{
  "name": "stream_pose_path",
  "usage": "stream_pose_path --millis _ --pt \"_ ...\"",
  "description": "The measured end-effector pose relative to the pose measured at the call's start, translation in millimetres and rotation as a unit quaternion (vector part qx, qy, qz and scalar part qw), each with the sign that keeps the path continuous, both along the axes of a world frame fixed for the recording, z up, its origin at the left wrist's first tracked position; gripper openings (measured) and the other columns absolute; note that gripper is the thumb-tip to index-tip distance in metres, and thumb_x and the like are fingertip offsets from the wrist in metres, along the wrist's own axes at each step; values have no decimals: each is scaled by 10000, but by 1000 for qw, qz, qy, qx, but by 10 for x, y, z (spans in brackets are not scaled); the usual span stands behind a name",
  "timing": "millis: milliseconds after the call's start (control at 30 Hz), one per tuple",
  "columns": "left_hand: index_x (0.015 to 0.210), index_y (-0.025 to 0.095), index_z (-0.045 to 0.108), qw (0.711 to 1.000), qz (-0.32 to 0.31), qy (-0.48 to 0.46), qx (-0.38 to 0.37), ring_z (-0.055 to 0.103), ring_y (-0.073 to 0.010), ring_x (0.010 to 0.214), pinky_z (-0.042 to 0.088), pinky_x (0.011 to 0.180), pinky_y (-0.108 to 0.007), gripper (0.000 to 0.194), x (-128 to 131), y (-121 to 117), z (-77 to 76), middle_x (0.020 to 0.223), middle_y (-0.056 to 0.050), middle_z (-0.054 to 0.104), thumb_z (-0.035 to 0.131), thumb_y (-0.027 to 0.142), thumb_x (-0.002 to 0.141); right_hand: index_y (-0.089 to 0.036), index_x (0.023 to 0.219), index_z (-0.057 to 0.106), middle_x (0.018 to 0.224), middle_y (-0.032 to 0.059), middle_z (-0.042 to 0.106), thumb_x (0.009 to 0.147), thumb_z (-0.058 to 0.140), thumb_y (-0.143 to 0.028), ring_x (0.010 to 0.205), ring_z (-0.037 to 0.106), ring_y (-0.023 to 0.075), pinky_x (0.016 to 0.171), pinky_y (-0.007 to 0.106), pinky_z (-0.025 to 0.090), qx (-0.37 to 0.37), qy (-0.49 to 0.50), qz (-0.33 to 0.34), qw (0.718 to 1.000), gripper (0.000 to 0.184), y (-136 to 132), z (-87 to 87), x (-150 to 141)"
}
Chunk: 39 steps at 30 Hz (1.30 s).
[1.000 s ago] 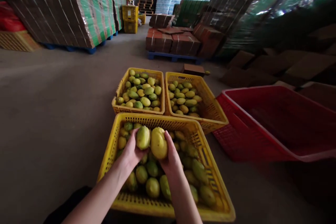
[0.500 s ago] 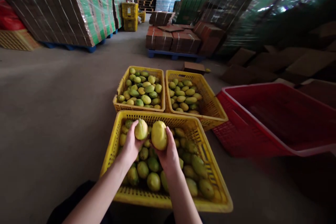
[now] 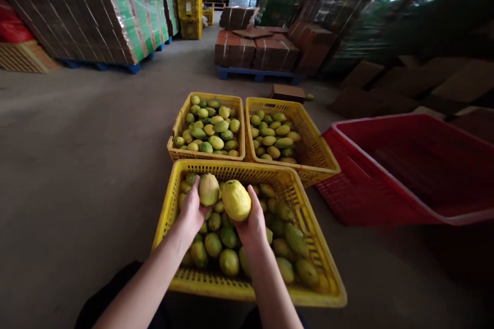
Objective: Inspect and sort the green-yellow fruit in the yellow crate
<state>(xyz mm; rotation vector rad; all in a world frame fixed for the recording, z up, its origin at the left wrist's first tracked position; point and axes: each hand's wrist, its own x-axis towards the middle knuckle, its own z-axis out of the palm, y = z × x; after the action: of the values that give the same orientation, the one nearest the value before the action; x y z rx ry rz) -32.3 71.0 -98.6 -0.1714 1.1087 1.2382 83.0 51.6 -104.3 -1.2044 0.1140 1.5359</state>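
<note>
My left hand [image 3: 194, 210] is closed around a pale green-yellow papaya [image 3: 209, 189], thumb along its left side. A yellower, lumpy papaya [image 3: 236, 200] rests in my right hand [image 3: 252, 220], with the thumb at its right side and the fingers under it. Both fruits are held close together above a yellow plastic crate [image 3: 320, 267]. Inside that crate lie several green papayas [image 3: 229, 262], partly hidden by my hands and forearms.
Beyond the near crate stand two more yellow crates, the left one [image 3: 172, 150] full of fruit and the right one [image 3: 324, 162] partly filled. A red crate [image 3: 357, 185] is at the right. Flattened cartons on a blue pallet [image 3: 259, 73] and wrapped carton stacks [image 3: 135, 15] stand farther back.
The papaya in my right hand has turned, its end now tilted up and to the left. The left one has also rotated slightly. My view has shifted a little.
</note>
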Motion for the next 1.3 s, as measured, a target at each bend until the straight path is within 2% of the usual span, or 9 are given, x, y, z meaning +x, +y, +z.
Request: stream_pose_path --millis 133,333,600,733,833,933,1100,1200,1300 --pt "1052 199 704 1000 -2 8 2 740 -194 842 624 692 -276 172 -43 29 21 908 -46 767 604 293 949 -188 873 687 666 4 744 832 674 -431 618 716 197 532 283 587 -12 -12 -3 1000 247 3 -54 -49" --pt "1013 177 702 1000 -6 -12 6 733 -216 923 618 747 -279 193 -15 32 92 935 -75 764 611 326 931 -206 958 694 785 22 748 767 722 -542 692 706 217 518 313 575 57 -66 41 995 388 -41 -77 -78" --pt "985 170 708 1000 -13 -19 6 735 -218 908 611 796 -298 193 -3 29 85 943 -76 767 618 327 916 -194 843 722 742 51 716 595 852 -491 619 587 188 474 298 468 80 -66 85 991 408 -62 -74 -89" --pt "1033 179 707 1000 -15 -12 13 734 -215 924 606 816 -299 230 -37 36 55 969 -69 767 632 356 908 -220 823 701 799 21 713 525 882 -374 709 610 195 587 294 491 139 -100 113 979 382 -70 -55 -59" --pt "1044 181 708 999 -25 5 33 732 -220 945 606 818 -298 247 -52 29 61 985 -71 765 649 374 901 -235 911 672 841 -17 697 498 887 -277 774 618 179 695 277 504 179 -146 134 964 468 -90 -48 -30" --pt "1032 193 704 999 -29 4 42 730 -230 950 613 789 -300 230 -58 23 58 983 -77 759 629 382 923 -231 963 644 850 -18 676 515 904 -343 772 613 172 724 286 510 178 -182 156 954 530 -106 -58 -21" --pt "959 175 662 1000 16 8 4 730 -231 914 625 726 -309 253 -75 24 3 940 -91 737 511 375 991 -260 935 567 868 -20 644 584 887 -468 804 611 180 733 291 519 150 -277 124 941 518 -135 -74 -35" --pt "971 179 664 1000 4 11 17 730 -227 923 628 739 -311 246 -72 30 11 916 -77 737 506 367 990 -263 917 559 841 -30 623 599 873 -490 788 591 172 702 274 504 167 -275 140 936 501 -128 -93 -27" --pt "1003 194 676 999 -20 10 38 730 -222 941 623 772 -297 172 -47 37 69 920 -59 749 582 328 951 -254 926 591 855 -31 621 581 875 -487 797 577 167 683 254 484 173 -258 136 941 504 -102 -103 -6"
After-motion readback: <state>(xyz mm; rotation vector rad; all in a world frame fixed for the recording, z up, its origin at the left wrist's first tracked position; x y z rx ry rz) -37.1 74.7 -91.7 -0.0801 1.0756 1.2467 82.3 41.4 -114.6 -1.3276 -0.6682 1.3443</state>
